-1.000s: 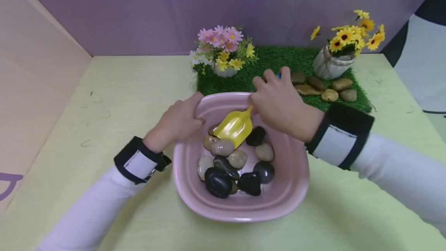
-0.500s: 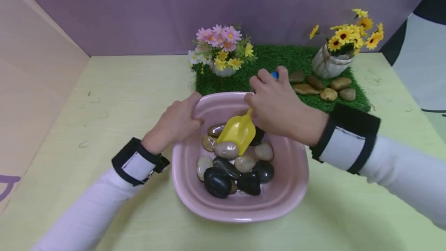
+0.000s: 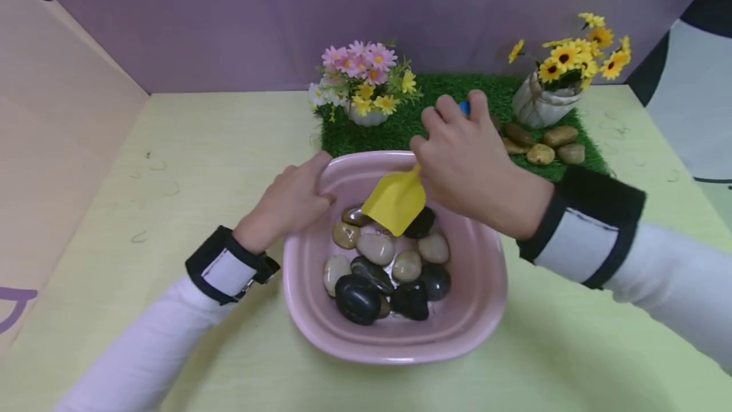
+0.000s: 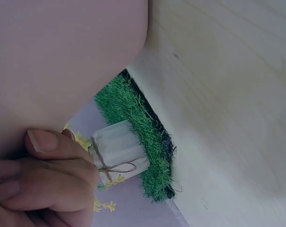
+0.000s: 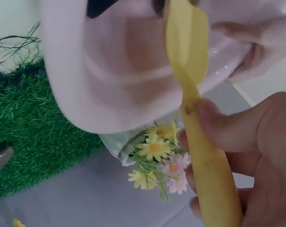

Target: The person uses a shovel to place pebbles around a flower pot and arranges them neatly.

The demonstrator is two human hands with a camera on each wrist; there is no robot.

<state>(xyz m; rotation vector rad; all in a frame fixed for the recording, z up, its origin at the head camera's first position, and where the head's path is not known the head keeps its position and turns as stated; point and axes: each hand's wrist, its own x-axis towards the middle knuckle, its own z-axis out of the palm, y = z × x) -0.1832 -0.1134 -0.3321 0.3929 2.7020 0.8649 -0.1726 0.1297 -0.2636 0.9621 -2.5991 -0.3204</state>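
Observation:
A pink basin on the pale yellow table holds several smooth stones, black, brown and beige. My left hand grips the basin's far left rim; in the left wrist view its fingers curl against the pink wall. My right hand holds a yellow toy shovel by its handle, the blade lifted just above the stones and empty. The right wrist view shows the shovel over the basin, my thumb on the handle.
Behind the basin lies a green grass mat with a pot of pink flowers, a pot of yellow sunflowers and several brown stones. A purple backdrop and a side wall at left close the space.
The right hand has lifted the shovel up and back out of the stones toward the far rim. The left hand has stayed on the rim.

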